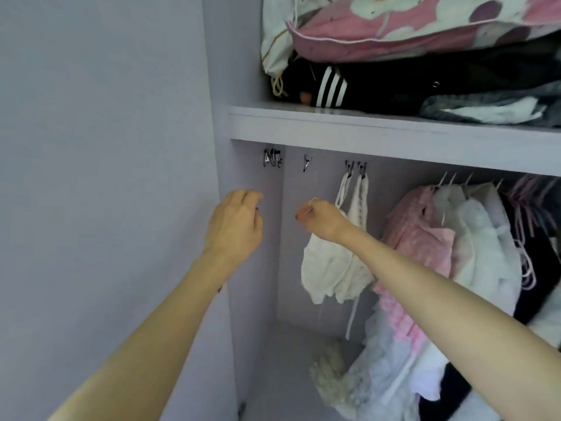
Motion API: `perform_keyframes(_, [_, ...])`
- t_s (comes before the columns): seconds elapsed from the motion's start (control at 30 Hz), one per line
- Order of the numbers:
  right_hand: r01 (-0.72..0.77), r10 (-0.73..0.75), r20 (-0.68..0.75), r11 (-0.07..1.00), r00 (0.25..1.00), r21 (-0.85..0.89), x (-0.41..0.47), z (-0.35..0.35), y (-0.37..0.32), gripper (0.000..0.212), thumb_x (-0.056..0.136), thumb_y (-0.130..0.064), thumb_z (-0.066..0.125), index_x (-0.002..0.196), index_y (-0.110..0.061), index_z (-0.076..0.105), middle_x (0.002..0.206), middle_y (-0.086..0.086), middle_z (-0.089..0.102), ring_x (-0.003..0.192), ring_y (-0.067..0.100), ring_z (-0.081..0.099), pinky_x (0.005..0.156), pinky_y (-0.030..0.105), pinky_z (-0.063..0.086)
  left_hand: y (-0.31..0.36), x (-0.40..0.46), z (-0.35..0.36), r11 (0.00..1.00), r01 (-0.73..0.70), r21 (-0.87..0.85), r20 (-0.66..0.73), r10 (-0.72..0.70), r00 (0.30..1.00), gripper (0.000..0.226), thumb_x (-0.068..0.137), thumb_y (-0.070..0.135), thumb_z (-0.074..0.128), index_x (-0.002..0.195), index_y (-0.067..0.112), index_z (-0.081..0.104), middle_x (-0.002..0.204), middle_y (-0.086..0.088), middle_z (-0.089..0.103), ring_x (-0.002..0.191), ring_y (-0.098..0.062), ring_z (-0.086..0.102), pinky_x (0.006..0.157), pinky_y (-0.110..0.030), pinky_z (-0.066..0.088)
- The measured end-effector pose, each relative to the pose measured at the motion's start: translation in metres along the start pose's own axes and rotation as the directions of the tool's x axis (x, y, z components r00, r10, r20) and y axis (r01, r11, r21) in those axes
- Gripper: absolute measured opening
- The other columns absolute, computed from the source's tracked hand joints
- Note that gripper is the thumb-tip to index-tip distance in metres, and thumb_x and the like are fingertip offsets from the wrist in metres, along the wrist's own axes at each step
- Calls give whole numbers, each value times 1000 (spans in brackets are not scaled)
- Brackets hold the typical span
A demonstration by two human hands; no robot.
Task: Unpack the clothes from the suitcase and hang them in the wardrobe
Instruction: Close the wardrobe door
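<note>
White top (334,268) is hanging by two clips just under the shelf (364,129), so that one's prob done. Both hands are hovering below the shelf w/ nothing held: left hand (235,223) loosely curled, right hand (321,217) same. Suitcase not in view; can't tell what's left.

top shelf (349,124): pale lilac board running across above my eye line
floral bundle (409,22): pink and white bedding with dark blotches, piled highest on that shelf
black striped fabric (331,86): three white stripes, lying under the bedding
grey and white fabric (485,109): crumpled at the shelf's right end
yellow cord (277,86): looped, hanging from the bundle's left edge
wall (100,147): plain lilac surface to my left
</note>
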State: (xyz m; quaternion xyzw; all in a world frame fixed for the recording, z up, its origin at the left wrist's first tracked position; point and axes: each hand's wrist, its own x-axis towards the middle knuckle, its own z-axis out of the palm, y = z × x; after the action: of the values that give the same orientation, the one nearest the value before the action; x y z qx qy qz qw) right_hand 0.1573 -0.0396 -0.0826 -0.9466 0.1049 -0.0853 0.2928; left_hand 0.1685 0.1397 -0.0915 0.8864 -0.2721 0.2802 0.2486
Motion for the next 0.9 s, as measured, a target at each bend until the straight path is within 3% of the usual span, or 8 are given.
perform_keyframes(0.1, [4, -3, -33, 999, 999, 35, -48, 2, -19, 27, 93, -18, 44, 111, -10, 62, 109, 11, 67, 106, 28, 59, 80, 26, 44, 1, -32, -40, 995, -101, -7, -55, 100, 993, 35, 88, 6, 43, 118, 3, 60, 121, -16, 58, 116, -34, 52, 92, -43, 46])
perform_keyframes(0.23, [5, -3, -18, 993, 1000, 116, -104, 24, -53, 27, 91, -16, 44, 108, -2, 60, 112, 16, 63, 107, 35, 58, 96, 44, 46, -8, -77, -105, 968, -252, 6, -214, 248, 945, 39, 85, 13, 32, 105, 1, 63, 115, -17, 60, 118, -37, 53, 89, -44, 48])
perform_keyframes(0.33, [12, -15, 22, 992, 1000, 128, -133, 40, -78, 33, 93, -22, 47, 121, -7, 55, 121, 10, 59, 112, 29, 57, 96, 36, 45, -13, -96, -153, 956, -294, 20, -366, 281, 887, 29, 86, 1, 40, 106, 1, 61, 125, -18, 55, 129, -37, 42, 98, -42, 41])
perform_keyframes(0.43, [59, -66, 33, 983, 997, 174, -149, 45, -117, 39, 95, -28, 48, 130, -11, 49, 117, 4, 59, 105, 21, 58, 82, 24, 40, -17, -105, -203, 947, -298, 118, -506, 316, 803, 29, 83, -7, 45, 106, 2, 61, 130, -19, 51, 134, -37, 33, 105, -42, 34])
perform_keyframes(0.57, [168, -179, 19, 949, 984, 267, -164, 48, -178, 44, 96, -31, 49, 137, -18, 41, 128, 2, 55, 101, 16, 56, 76, 19, 43, -27, -112, -247, 946, -171, 277, -650, 316, 691, 46, 78, -10, 43, 120, 5, 56, 137, -20, 46, 136, -39, 25, 112, -51, 24])
perform_keyframes(0.7, [260, -292, 63, 915, 954, 308, -177, 58, -224, 53, 96, -32, 50, 144, -21, 32, 144, 1, 41, 125, 18, 48, 96, 26, 41, -25, -118, -254, 930, 84, 359, -702, 210, 680, 68, 76, -4, 50, 141, 7, 30, 146, -25, 33, 137, -42, 26, 111, -60, 17])
perform_keyframes(0.83, [320, -353, 49, 891, 934, 322, -184, 59, -237, 56, 96, -31, 50, 146, -19, 27, 150, -3, 33, 123, 18, 50, 92, 24, 41, -35, -115, -269, 974, 146, 170, -722, 22, 692, 70, 81, -1, 48, 144, 4, 19, 149, -29, 23, 136, -43, 28, 104, -55, 37])
perform_keyframes(0.9, [330, -370, 63, 882, 927, 337, -186, 57, -234, 57, 96, -32, 49, 147, -23, 26, 151, -5, 32, 122, 18, 51, 99, 30, 44, -37, -114, -274, 987, 126, 99, -691, -23, 723, 69, 84, -2, 44, 145, 5, 14, 150, -30, 19, 122, -41, 40, 81, -47, 52])
